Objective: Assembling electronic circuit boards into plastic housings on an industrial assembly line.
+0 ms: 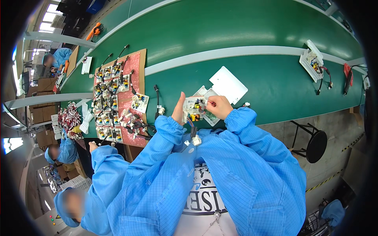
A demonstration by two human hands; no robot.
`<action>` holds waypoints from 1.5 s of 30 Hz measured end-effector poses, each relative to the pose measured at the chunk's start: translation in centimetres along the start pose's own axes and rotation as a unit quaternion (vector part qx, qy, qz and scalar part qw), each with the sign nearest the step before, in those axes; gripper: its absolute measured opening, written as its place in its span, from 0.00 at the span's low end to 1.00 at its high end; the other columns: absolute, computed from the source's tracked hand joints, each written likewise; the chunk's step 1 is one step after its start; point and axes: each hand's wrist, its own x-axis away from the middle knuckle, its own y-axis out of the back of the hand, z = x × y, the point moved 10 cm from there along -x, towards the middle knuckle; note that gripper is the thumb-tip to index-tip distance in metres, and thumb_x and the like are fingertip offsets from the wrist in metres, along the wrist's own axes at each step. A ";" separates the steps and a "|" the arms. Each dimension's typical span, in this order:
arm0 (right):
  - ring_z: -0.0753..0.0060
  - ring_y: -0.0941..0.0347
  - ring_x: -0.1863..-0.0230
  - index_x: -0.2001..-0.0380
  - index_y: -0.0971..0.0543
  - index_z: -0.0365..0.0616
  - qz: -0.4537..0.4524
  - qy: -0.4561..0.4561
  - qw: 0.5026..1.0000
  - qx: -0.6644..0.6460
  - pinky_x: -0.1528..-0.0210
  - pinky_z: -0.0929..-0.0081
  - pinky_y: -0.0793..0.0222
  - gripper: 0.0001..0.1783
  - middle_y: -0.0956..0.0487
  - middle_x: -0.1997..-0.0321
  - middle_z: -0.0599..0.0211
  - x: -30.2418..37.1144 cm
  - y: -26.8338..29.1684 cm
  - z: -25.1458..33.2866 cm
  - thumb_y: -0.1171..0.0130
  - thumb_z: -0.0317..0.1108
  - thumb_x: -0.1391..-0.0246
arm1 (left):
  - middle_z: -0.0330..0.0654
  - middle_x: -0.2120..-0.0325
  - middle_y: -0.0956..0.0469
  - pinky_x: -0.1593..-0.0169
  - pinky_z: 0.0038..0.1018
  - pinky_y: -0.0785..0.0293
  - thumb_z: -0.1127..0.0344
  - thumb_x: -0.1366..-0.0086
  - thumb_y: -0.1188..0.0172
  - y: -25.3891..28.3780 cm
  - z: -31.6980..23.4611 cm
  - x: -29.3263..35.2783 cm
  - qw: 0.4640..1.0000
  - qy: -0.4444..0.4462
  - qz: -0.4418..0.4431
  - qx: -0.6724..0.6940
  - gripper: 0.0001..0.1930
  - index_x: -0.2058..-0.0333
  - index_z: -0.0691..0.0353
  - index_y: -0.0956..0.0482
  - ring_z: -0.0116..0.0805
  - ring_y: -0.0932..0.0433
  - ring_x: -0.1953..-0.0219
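Note:
My left hand (179, 109), thumb up, grips a small circuit board (191, 104) with yellow, black and white parts. Dark wires hang from this board to a white connector (196, 140) in front of my jacket. On the board's right side, my right hand (221, 107) has its fingers pinched together. Something small and dark red shows at those fingertips, too small to make out. Beneath both hands lies an open white plastic housing (213, 120) with something green inside, partly hidden. A flat white cover (229, 84) rests just beyond it.
Left of me, several circuit boards with cables lie on pink bubble wrap (136, 76) over cardboard. A loose black cable (157, 95) is nearer. Far right stands a white housing with electronics (313, 61). A co-worker's hand (93, 146) is by the bench's left end. A black stool (316, 146) stands right.

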 end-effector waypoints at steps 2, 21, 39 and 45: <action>0.55 0.35 0.84 0.87 0.30 0.38 0.025 -0.005 0.999 -0.023 0.80 0.65 0.41 0.11 0.31 0.87 0.56 0.2 -0.3 -0.1 0.48 0.36 0.63 | 0.51 0.58 0.28 0.57 0.34 0.27 0.34 0.41 0.72 -0.2 -0.9 0.3 0.999 -0.014 -0.026 0.015 0.40 0.51 0.68 0.35 0.44 0.25 0.60; 0.58 0.35 0.83 0.84 0.30 0.36 -0.032 -0.002 0.999 -0.004 0.80 0.67 0.41 0.11 0.31 0.85 0.55 0.4 0.5 0.1 0.50 0.34 0.58 | 0.50 0.59 0.27 0.57 0.34 0.26 0.35 0.40 0.72 -0.4 -0.7 0.0 0.999 0.010 -0.026 -0.020 0.38 0.52 0.67 0.34 0.43 0.24 0.61; 0.54 0.33 0.79 0.83 0.30 0.37 0.002 0.005 0.999 0.052 0.77 0.62 0.39 0.09 0.29 0.81 0.55 -0.5 0.6 0.7 0.49 0.33 0.58 | 0.50 0.60 0.27 0.56 0.31 0.28 0.49 0.37 0.62 -2.1 -1.2 0.4 0.997 -0.018 0.025 0.066 0.27 0.51 0.68 0.35 0.39 0.25 0.61; 0.64 0.32 0.74 0.75 0.29 0.38 -0.025 -0.006 0.999 -0.023 0.71 0.72 0.36 0.07 0.29 0.77 0.61 1.8 5.1 1.2 0.43 0.28 0.60 | 0.46 0.63 0.25 0.56 0.23 0.31 0.67 0.43 0.46 1.1 -4.5 1.1 0.985 -0.089 -0.005 -0.149 0.14 0.59 0.69 0.30 0.30 0.27 0.61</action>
